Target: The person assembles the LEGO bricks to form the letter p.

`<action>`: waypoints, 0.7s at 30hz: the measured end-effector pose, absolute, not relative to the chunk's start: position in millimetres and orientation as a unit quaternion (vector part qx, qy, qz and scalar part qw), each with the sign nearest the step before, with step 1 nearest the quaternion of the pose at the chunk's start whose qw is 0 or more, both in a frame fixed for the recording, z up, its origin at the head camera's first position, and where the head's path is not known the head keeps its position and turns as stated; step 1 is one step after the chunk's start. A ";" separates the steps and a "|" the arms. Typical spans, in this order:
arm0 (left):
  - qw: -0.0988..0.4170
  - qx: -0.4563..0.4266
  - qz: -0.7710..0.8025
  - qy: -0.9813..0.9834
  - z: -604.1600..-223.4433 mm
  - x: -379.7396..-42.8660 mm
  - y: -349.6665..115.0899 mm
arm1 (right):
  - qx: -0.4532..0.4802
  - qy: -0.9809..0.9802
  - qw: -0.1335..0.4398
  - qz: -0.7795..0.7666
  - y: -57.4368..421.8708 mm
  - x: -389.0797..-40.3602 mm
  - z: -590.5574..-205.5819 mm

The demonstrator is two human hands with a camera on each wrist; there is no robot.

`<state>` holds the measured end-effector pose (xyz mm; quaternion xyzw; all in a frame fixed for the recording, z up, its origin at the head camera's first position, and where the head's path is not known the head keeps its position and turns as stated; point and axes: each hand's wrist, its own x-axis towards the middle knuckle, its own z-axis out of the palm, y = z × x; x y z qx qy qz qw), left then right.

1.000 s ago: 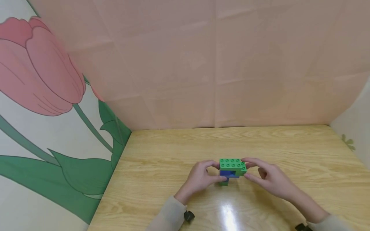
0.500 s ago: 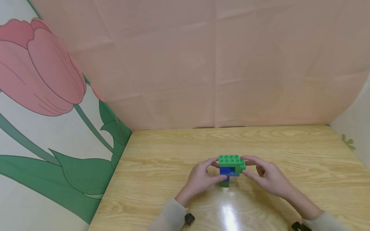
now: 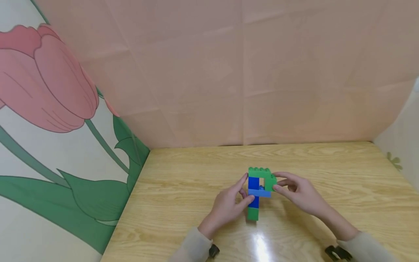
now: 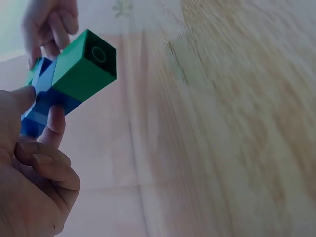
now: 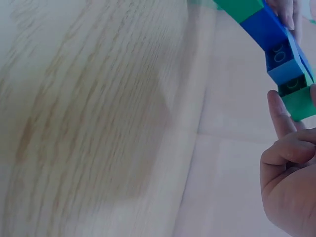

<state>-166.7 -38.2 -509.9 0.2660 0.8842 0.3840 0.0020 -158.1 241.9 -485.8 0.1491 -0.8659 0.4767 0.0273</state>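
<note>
Joined toy building blocks [image 3: 253, 192], green and blue, form a P-like shape held up between both hands over the table. A green row with studs tops it, blue blocks make the upright and crossbar, and a green block [image 4: 84, 69] ends the stem, its hollow underside showing in the left wrist view. My left hand [image 3: 227, 203] grips the upright from the left, thumb in front at the crossbar. On the other side, my right hand [image 3: 302, 194] pinches the green block [image 5: 298, 102] at the loop's right edge between thumb and fingers.
The wood-grain table [image 3: 183, 171] spreads under both hands, with a bright glare spot near its front. A plain pinkish sheet [image 3: 196, 72] hangs behind its far edge. To the left stands a wall panel with a large tulip picture [image 3: 62, 83].
The block structure has tilted upright, so its front and long stem now show where mostly the studded top was seen. Both hands turned with it, keeping their hold.
</note>
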 end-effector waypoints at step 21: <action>0.159 0.156 0.431 0.875 -511.6 -203.1 -40.0 | 0.186 -0.875 -0.085 0.438 238.3 -213.4 -521.4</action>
